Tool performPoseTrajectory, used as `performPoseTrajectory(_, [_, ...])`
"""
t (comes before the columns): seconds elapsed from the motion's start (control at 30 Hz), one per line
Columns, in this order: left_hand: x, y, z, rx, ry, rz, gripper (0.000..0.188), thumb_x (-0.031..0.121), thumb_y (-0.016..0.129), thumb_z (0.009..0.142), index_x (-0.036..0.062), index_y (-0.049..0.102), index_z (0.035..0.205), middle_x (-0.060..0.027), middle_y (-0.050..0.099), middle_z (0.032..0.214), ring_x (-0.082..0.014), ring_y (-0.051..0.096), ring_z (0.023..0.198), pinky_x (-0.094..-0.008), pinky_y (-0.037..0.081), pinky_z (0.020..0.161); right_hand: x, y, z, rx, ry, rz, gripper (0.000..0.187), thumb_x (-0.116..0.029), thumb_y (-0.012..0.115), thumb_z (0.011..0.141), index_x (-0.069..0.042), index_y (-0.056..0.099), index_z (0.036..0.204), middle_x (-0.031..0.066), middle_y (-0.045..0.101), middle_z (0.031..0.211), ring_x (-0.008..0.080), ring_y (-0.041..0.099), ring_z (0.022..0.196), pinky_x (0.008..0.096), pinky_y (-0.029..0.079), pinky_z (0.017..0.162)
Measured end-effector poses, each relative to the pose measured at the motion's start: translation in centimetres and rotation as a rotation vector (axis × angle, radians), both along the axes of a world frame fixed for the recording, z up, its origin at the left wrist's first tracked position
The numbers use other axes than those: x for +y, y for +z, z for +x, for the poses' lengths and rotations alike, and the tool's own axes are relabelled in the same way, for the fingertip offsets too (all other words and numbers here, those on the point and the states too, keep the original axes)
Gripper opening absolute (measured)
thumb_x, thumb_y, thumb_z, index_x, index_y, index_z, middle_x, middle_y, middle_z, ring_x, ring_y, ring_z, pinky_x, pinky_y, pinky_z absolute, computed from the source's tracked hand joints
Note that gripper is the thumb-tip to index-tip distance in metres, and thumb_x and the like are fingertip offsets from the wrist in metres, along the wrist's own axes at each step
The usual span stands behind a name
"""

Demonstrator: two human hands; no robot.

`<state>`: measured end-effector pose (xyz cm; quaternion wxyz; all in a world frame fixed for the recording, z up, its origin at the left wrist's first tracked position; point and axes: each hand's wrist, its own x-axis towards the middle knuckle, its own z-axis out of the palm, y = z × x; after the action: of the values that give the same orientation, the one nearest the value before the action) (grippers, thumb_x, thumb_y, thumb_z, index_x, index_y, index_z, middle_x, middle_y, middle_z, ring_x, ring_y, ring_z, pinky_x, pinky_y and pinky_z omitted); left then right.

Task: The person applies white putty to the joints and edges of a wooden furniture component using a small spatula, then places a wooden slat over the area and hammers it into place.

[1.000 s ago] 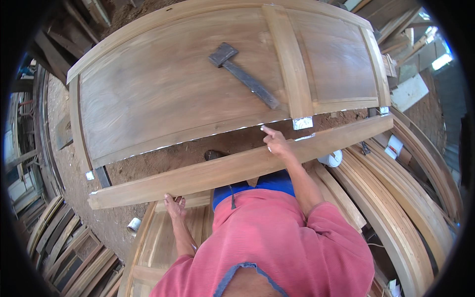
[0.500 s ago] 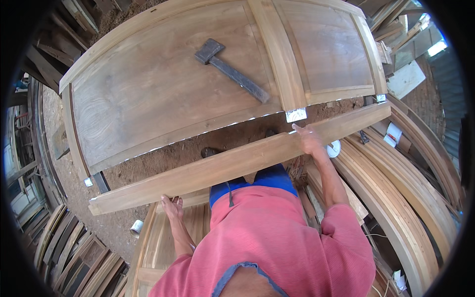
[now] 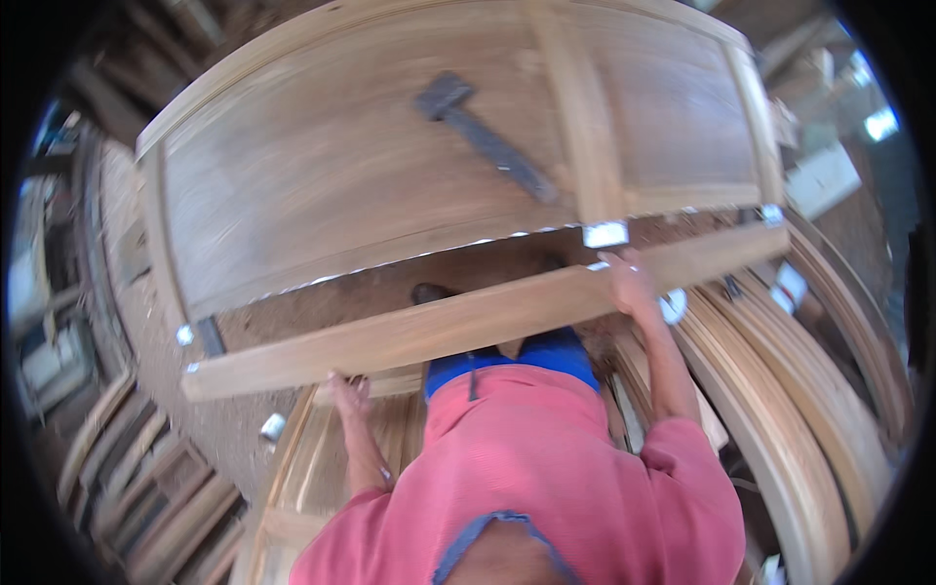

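A long, pale wooden door stile (image 3: 439, 330) lies across in front of me, between my body and a framed wooden panel (image 3: 341, 146). My right hand (image 3: 632, 283) is closed on the stile right of its middle, thumb over the far edge. Nearer its left end, my left hand (image 3: 349, 392) grips the near edge, its fingers partly hidden under the wood. White, glue-like stuff coats the tenon (image 3: 605, 234) on the panel's middle rail and runs along the panel's near edge. A gap separates stile and panel. A dark, heavy hammer (image 3: 497, 151) rests on the panel.
Long curved-looking boards (image 3: 770, 400) are stacked at my right, with a round white-topped container (image 3: 673, 305) beside them. Another panelled piece (image 3: 310, 458) lies at my lower left, near a small white can (image 3: 273, 426). Wood offcuts (image 3: 166, 487) fill the left side.
The whole view has shifted slightly right and blurred. Both hands keep their grip, and the stile stays about as far from the panel. A white spot now shows at its left end.
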<state>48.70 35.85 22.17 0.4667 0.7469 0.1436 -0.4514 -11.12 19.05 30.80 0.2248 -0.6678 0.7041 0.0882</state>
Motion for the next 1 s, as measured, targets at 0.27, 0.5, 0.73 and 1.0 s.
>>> performPoseTrajectory(0.27, [-2.6, 2.5, -0.7, -0.102, -0.094, -0.022, 0.041, 0.042, 0.045, 0.103, 0.0135, 0.042, 0.132, -0.011, 0.058, 0.114, -0.0269, 0.06, 0.093, -0.0412, 0.053, 0.072, -2.1, 4.2, 8.3, -0.211, 0.163, 0.37, 0.026, -0.019, 0.055, 0.091, -0.011, 0.069, 0.111, 0.0263, 0.06, 0.116, 0.0411, 0.056, 0.112, 0.0482, 0.044, 0.099])
performPoseTrajectory(0.5, [-0.9, 1.4, -0.6, -0.068, -0.157, -0.076, 0.034, 0.041, 0.047, 0.103, 0.0106, 0.048, 0.118, -0.0059, 0.059, 0.103, -0.0175, 0.06, 0.08, -0.0349, 0.051, 0.066, -12.4, 3.7, 15.0, -0.195, 0.017, -0.191, 0.048, -0.015, 0.061, 0.091, -0.005, 0.048, 0.136, 0.026, 0.055, 0.123, 0.0421, 0.051, 0.12, 0.0485, 0.042, 0.101])
performPoseTrajectory(0.73, [-1.5, 1.1, -0.9, -0.128, -0.133, -0.148, 0.033, 0.033, 0.045, 0.105, 0.0022, 0.052, 0.114, -0.0087, 0.061, 0.094, -0.0152, 0.058, 0.069, -0.0273, 0.05, 0.053, -19.5, -2.2, 16.5, 0.037, 0.098, -0.188, 0.066, -0.021, 0.066, 0.09, -0.006, 0.036, 0.147, 0.0249, 0.049, 0.134, 0.0418, 0.049, 0.124, 0.0503, 0.039, 0.105])
performPoseTrajectory(1.0, [-0.7, 0.0, -0.5, -0.09, -0.157, -0.125, 0.034, 0.035, 0.052, 0.102, 0.0021, 0.051, 0.111, -0.007, 0.061, 0.091, -0.0149, 0.059, 0.072, -0.0296, 0.051, 0.057, -20.5, -4.0, 17.8, 0.148, 0.0, -0.177, 0.068, -0.018, 0.065, 0.089, -0.005, 0.033, 0.148, 0.024, 0.051, 0.134, 0.0409, 0.05, 0.124, 0.0494, 0.041, 0.105])
